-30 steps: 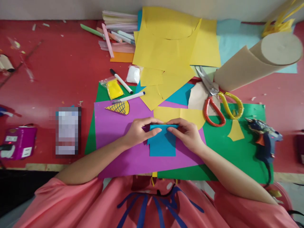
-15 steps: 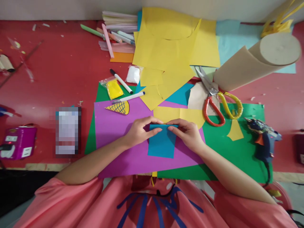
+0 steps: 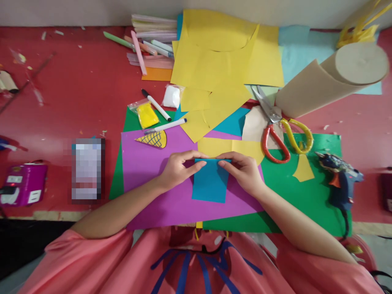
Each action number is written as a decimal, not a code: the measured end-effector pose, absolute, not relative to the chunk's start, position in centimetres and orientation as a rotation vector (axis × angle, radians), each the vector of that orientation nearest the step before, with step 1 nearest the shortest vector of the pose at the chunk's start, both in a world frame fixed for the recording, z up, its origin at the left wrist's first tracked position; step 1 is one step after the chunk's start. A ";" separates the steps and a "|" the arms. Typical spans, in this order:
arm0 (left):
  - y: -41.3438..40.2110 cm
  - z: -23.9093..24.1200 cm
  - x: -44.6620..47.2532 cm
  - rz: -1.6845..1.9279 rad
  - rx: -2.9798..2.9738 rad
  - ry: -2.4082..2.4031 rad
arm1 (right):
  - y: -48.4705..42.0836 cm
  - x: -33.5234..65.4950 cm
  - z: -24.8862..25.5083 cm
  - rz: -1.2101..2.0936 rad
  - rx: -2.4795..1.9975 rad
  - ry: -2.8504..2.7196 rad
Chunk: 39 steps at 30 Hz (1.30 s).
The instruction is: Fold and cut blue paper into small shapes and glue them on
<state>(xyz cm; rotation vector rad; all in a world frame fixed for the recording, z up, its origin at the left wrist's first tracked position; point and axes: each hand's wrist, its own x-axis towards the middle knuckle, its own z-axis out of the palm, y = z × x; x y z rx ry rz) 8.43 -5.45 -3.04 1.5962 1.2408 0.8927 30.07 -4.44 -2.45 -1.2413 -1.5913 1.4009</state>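
Note:
A small blue sheet of craft paper (image 3: 210,183) hangs from the fingers of both hands over a purple sheet (image 3: 159,204). My left hand (image 3: 181,168) pinches its upper left corner between thumb and fingers. At the upper right corner, my right hand (image 3: 241,168) grips the same edge, thumb in front. The top edge looks slightly folded or curled. Just beyond the fingers lies a yellow paper piece (image 3: 245,149). A yellow paper cone shape with a dark grid (image 3: 156,139) rests on the purple sheet, left of my left hand.
Scissors (image 3: 272,118) with red and yellow handles lie right of centre, near a beige roll (image 3: 330,81). A glue gun (image 3: 341,179) sits on the green sheet (image 3: 294,208). Markers (image 3: 157,105), bagged clay (image 3: 147,114) and yellow sheets (image 3: 214,61) lie farther back.
The blue paper has shifted very slightly to the right and away from me. Both hands keep their pinch on its top edge, with the left thumb drawn a little back.

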 end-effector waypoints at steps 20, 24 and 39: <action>-5.8 -3.3 8.9 0.843 1.688 1.199 | -4.5 29.4 -2.1 1.383 -1.266 -1.681; -5.7 -3.2 9.0 0.851 1.653 1.196 | -4.5 29.5 -2.2 1.404 -1.253 -1.682; -5.3 -3.4 8.9 0.820 1.460 1.187 | -3.9 29.7 -2.2 1.484 -1.283 -1.565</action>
